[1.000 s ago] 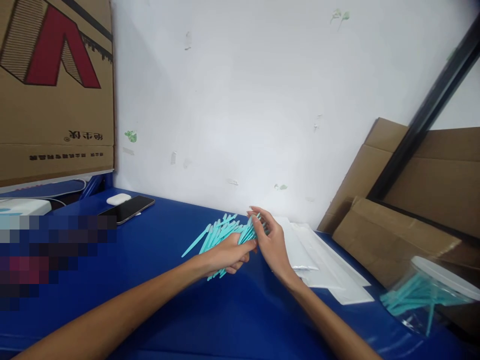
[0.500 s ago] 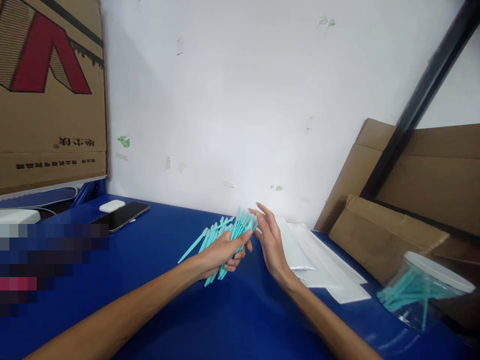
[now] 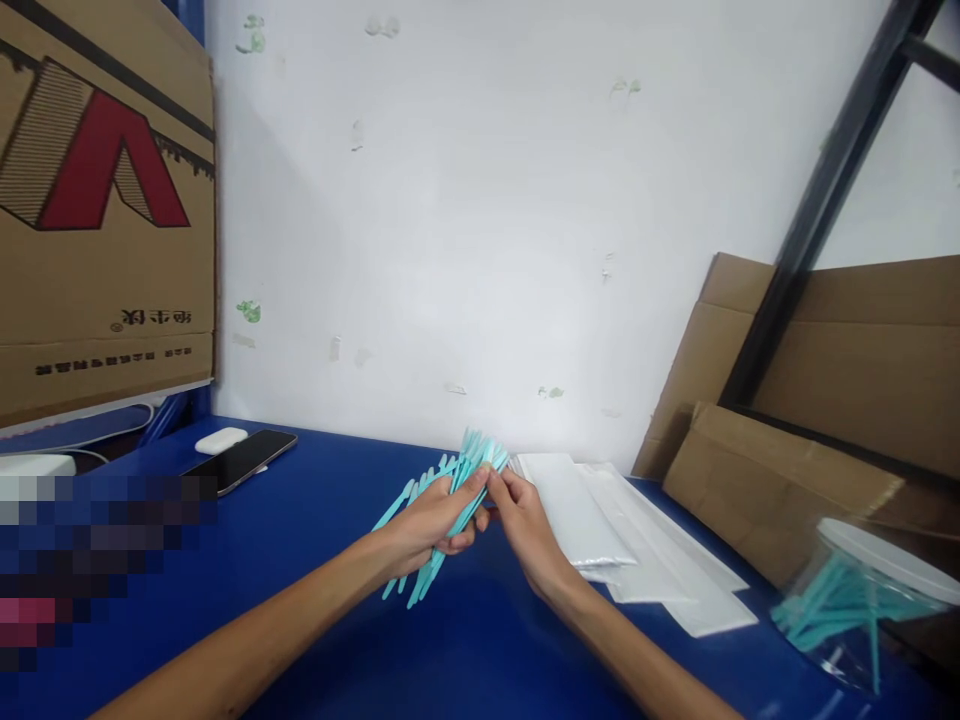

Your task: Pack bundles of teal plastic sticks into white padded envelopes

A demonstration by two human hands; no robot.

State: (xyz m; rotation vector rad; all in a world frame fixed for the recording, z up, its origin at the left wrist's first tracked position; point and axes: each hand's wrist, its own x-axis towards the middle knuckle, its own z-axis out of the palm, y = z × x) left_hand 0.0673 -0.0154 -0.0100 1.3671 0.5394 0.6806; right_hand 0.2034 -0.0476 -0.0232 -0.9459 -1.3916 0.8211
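My left hand (image 3: 433, 519) is closed around a bunch of thin teal plastic sticks (image 3: 471, 471), lifted a little above the blue table (image 3: 300, 560). More teal sticks (image 3: 409, 493) lie fanned on the table just behind that hand. My right hand (image 3: 525, 525) is at the bunch's right side, its fingers curled and pinching the sticks near my left thumb. Flat white plastic bags (image 3: 600, 515) lie right of my right hand.
A clear jar (image 3: 855, 600) holding teal sticks lies at the lower right. Cardboard sheets (image 3: 817, 400) and a black bar (image 3: 825, 200) lean on the right wall. At the left: a phone (image 3: 244, 458), a white earbud case (image 3: 220, 440), a large carton (image 3: 97, 230).
My left hand has gathered the sticks into a tighter bunch and raised them off the table. My right hand, open half a second ago, has closed its fingers on the bunch.
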